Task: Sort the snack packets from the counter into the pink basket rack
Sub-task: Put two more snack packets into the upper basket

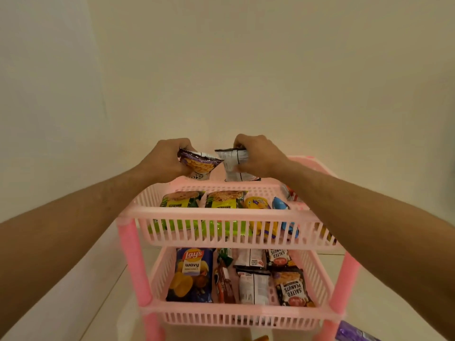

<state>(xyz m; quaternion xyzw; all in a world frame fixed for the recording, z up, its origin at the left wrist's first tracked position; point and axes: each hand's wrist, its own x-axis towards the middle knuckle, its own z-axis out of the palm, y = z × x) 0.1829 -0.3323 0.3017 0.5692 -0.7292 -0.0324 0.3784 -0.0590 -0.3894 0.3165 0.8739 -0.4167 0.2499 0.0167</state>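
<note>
A pink basket rack with stacked tiers stands in front of me. My left hand grips a dark snack packet with yellow snacks printed on it, held over the far edge of the upper basket. My right hand grips a white and black packet beside it. The upper basket holds two green packets, a yellow packet and a blue packet. The lower basket holds a blue Lay's bag, a brown bar and salted peanuts packets.
Cream walls close in behind and to the left of the rack. Pink posts carry the tiers. A purple packet lies at the bottom right on the pale counter, and an orange item shows at the bottom edge.
</note>
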